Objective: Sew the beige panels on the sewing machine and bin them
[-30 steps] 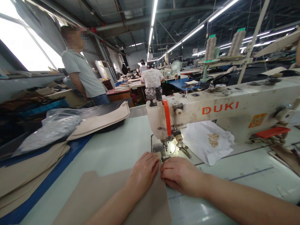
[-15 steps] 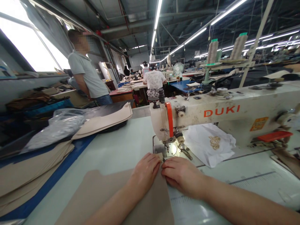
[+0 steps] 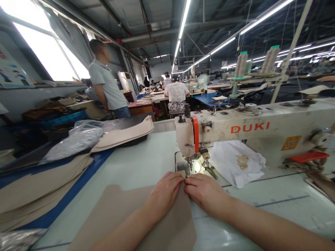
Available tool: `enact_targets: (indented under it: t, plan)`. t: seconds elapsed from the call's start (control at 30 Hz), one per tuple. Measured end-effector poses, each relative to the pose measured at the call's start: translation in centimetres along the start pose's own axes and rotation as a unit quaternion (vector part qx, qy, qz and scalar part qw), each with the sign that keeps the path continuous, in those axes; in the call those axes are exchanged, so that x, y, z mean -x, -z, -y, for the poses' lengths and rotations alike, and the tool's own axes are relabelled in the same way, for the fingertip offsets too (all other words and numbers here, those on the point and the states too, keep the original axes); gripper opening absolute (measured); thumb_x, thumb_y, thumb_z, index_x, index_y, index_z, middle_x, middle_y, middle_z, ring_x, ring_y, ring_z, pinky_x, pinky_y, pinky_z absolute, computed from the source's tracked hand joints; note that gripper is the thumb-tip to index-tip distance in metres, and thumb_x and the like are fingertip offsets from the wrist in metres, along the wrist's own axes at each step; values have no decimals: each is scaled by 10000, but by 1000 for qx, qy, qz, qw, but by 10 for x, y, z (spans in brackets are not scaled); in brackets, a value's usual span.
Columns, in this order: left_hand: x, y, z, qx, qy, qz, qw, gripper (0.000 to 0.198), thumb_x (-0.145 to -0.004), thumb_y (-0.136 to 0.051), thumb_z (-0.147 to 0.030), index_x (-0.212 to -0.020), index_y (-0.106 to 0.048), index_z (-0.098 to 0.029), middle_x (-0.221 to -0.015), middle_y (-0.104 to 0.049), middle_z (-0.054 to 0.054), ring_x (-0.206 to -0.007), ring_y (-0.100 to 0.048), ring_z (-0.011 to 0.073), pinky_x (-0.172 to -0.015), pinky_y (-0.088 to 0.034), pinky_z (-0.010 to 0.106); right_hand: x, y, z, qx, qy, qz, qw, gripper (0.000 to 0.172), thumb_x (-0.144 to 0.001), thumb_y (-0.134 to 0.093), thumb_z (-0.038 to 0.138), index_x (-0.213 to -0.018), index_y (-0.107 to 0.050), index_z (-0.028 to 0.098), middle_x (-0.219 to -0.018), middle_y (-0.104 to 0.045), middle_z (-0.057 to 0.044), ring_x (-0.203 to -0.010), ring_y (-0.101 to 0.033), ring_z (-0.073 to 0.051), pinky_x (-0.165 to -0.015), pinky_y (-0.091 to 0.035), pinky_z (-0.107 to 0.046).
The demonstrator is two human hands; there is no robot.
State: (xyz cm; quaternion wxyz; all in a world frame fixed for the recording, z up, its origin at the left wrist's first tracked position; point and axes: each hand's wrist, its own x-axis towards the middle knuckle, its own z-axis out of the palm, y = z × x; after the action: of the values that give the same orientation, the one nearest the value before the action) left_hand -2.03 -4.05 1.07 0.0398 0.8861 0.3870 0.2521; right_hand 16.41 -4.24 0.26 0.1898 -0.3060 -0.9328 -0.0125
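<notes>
A large beige panel (image 3: 117,209), fabric or leather, lies flat on the pale table with its narrow far corner at the sewing machine (image 3: 251,122). My left hand (image 3: 167,190) is closed on that corner, its fingertips just in front of the needle plate (image 3: 195,166). Close beside it, my right hand (image 3: 204,191) pinches at the panel's right edge. A tiny dark bit shows between the two sets of fingertips; what it is I cannot make out. The machine's presser foot and needle stand just beyond the fingers.
Stacked beige pieces (image 3: 47,184) and a clear plastic bag (image 3: 75,139) lie at the left. Right of the needle, a white cloth (image 3: 232,164) bears small gold-coloured rings (image 3: 242,161). Thread cones (image 3: 240,65) stand behind the machine. A person (image 3: 108,82) stands at the back left; another sits farther off.
The camera view has turned slightly left, so everything sits farther right in the picture. Both hands remain at the panel's corner with hardly any visible movement.
</notes>
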Motion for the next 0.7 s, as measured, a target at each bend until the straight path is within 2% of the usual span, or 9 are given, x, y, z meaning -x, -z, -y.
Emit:
enact_targets:
  t: [0.2, 0.37, 0.7]
  plan:
    - [3, 0, -3, 20, 18, -22, 999, 179, -872, -480, -106, -921, -634, -181, -961, -675, 49, -921, -605, 168, -842, -525, 313, -2, 2, -1, 41, 27, 11, 999, 121, -904, -521, 191, -830, -612, 160, -877, -650, -51, -874, -568, -187, -810, -436, -323]
    - [-8, -9, 1, 21, 1, -26, 999, 179, -881, -465, -115, -918, -631, -171, -930, -676, 53, -889, -607, 173, -819, -530, 316, 0, 10, -11, 77, 47, 25, 996, 96, -894, -546, 203, -832, -604, 157, -854, -641, -42, -840, -564, -182, -791, -427, -316]
    - [-37, -27, 13, 31, -29, -39, 998, 184, -893, -460, -147, -929, -637, -179, -939, -682, 59, -914, -608, 183, -850, -523, 337, 5, 14, -33, 61, -2, 30, 998, 95, -904, -529, 181, -873, -607, 136, -914, -651, -71, -913, -560, -192, -839, -412, -312]
